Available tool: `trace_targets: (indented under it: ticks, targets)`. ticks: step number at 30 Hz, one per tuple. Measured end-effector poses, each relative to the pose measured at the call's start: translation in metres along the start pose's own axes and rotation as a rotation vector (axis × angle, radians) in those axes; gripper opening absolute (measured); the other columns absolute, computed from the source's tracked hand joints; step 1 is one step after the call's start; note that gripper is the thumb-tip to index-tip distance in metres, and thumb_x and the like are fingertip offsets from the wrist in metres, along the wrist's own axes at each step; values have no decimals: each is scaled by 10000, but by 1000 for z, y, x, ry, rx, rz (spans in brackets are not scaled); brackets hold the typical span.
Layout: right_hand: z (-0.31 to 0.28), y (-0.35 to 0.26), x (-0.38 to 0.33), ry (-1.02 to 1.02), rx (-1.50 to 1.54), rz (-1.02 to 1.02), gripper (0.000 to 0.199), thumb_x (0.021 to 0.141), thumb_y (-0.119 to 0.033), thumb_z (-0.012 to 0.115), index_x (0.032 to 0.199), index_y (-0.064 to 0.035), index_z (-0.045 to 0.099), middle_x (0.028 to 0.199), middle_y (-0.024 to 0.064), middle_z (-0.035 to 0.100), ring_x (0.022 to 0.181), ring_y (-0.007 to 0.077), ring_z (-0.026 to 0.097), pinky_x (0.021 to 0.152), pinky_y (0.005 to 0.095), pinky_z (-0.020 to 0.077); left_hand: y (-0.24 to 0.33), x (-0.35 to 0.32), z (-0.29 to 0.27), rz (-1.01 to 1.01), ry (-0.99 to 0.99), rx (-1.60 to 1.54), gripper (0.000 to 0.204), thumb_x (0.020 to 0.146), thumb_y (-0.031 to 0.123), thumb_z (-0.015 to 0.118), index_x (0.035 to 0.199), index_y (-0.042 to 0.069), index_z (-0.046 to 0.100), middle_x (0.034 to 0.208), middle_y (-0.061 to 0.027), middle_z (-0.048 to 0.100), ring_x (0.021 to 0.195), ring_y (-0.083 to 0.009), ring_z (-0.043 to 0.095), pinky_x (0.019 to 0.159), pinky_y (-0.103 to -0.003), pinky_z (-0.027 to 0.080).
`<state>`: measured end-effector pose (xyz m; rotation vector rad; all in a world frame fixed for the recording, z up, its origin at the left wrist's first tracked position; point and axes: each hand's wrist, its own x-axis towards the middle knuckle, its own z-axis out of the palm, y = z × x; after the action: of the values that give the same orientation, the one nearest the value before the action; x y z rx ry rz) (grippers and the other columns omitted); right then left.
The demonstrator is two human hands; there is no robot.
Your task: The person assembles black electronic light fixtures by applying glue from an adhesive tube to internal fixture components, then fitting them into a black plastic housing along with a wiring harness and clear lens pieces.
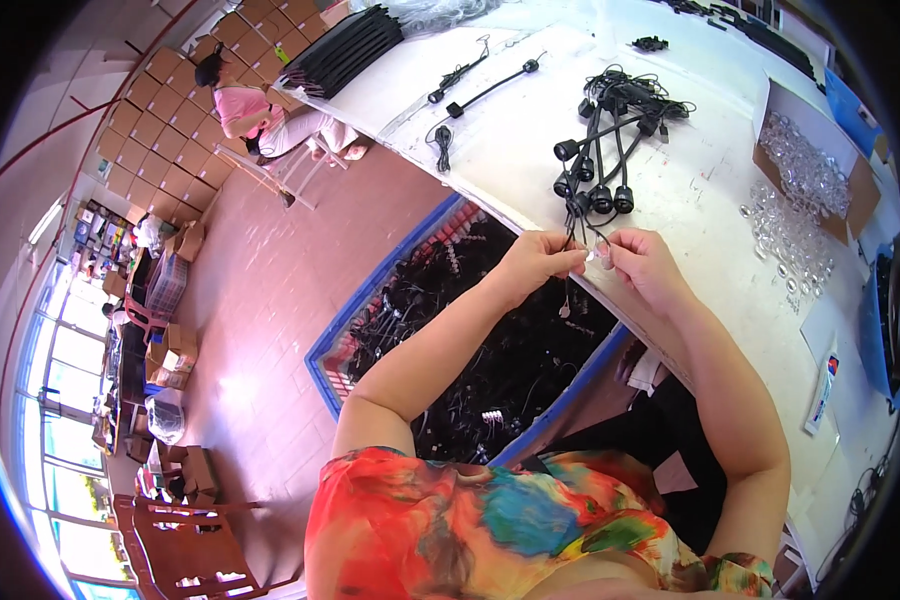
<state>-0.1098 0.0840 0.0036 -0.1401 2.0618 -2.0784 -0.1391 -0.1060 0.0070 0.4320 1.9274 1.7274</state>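
At the table's near edge, my left hand (542, 262) is closed in a pinch on a thin black cable. A small pale piece shows at its fingertips, too small to name. Close beside it, my right hand (646, 262) pinches another stretch of thin black cable, its fingers partly hiding what they grip. A small round silvery piece (564, 311) dangles on a thin cord below my left hand. Just beyond both hands lies a bundle of black cables (632, 95) with several black cylindrical sockets (601, 199) pointing toward me.
Beneath the table edge stands a blue-rimmed crate (327, 345) full of black cables. Loose clear rings (776, 236) and an open cardboard box (855, 205) of clear pieces lie at right, near a white tube (823, 392). Single cables (490, 88) lie farther left. A person in pink (255, 112) sits beyond.
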Motion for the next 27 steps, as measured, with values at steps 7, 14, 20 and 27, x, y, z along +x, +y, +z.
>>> trace_targets:
  ticks: [7, 14, 20, 27]
  targets:
    - [-4, 3, -4, -134, 634, 307, 103, 788, -128, 568, 730, -43, 570, 596, -25, 497, 487, 46, 406, 427, 192, 309, -10, 8, 6, -108, -21, -299, 186, 777, 215, 618, 810, 32, 613, 714, -8, 600, 601, -58, 511, 570, -188, 421]
    - [11, 2, -1, 383, -776, -486, 69, 714, -128, 600, 729, -62, 588, 604, 99, 549, 575, 228, 561, 532, 319, 437, 3, -1, 7, 72, 159, 150, 188, 769, 173, 602, 865, 13, 631, 702, 18, 586, 607, -17, 475, 563, -163, 376]
    - [-18, 12, 8, -43, 161, 87, 76, 758, -98, 551, 791, -42, 590, 594, 42, 514, 545, 78, 485, 505, 228, 390, -7, 3, 8, -58, -44, -417, 249, 780, 150, 608, 975, 0, 569, 781, -18, 603, 636, -47, 505, 666, -188, 430]
    - [-5, 13, -4, 340, -812, -379, 123, 788, -155, 520, 819, -64, 597, 719, 90, 571, 718, 273, 567, 622, 355, 443, 3, -3, 5, 73, 150, 123, 245, 798, 123, 597, 995, -17, 558, 852, -72, 609, 741, -83, 571, 682, -180, 451]
